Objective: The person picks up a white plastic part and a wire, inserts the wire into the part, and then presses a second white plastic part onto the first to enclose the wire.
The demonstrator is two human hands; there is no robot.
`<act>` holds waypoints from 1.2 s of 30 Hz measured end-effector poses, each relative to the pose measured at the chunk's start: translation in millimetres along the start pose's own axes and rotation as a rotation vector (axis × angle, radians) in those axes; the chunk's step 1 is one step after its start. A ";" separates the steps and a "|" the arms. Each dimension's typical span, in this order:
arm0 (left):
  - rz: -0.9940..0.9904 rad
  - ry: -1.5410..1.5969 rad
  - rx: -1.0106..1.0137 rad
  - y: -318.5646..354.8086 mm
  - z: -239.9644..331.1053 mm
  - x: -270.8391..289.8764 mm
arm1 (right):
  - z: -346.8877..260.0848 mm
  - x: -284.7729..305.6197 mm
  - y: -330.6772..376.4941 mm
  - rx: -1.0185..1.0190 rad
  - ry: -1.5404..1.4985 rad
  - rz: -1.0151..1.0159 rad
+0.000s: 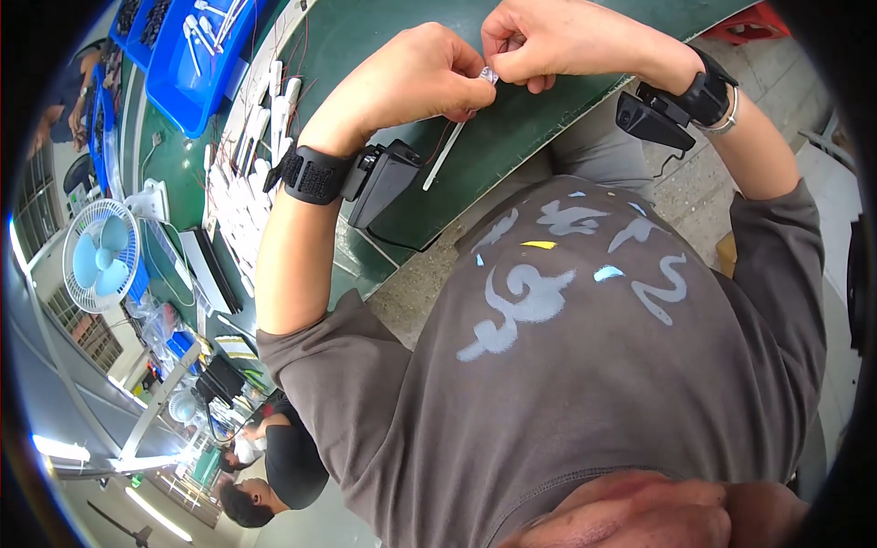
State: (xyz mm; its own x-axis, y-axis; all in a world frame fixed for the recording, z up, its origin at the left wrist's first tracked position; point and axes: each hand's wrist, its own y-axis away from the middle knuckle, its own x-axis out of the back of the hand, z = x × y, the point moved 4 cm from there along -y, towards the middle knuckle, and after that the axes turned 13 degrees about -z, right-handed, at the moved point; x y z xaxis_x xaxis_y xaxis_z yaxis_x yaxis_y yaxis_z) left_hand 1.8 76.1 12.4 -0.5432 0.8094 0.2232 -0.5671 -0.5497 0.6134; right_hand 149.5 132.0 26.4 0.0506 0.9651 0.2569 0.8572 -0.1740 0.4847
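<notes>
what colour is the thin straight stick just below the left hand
The thin straight stick is white, best seen in the head view.

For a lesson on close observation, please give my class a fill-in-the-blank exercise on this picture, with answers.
The left hand and right hand meet at a small, whitish, shiny piece above a flat tabletop coloured ____.
A thin, silver-coloured bracelet circles the ____ wrist.
The blue, rectangular plastic tray holds slim pieces coloured ____.

Missing words: green; right; white.

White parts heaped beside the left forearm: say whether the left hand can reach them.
Probably yes: the white parts lie close, but the left hand seems occupied with a small pale piece.
</notes>
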 end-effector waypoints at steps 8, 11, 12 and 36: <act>0.134 -0.117 0.001 1.5 0.0 -5.6 | 15.9 -2.6 -2.6 -0.026 -0.137 -0.004; 0.160 0.086 -0.070 4.1 -10.6 -8.8 | 9.6 -0.4 -5.3 -0.031 -0.138 -0.012; 0.172 0.084 -0.077 5.4 -10.9 -9.1 | 8.9 -0.3 -5.3 -0.039 -0.141 -0.016; 0.355 0.212 -0.103 15.9 -23.3 -18.3 | 20.5 1.8 -0.9 0.013 -0.300 0.086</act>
State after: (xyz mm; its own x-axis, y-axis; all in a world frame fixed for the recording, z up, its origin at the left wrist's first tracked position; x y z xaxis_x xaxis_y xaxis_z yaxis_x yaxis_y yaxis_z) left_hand -11.7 47.7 0.4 -0.8252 0.5115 0.2397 -0.3748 -0.8133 0.4451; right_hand 159.3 137.9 9.3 0.2702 0.9621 0.0373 0.8498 -0.2565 0.4604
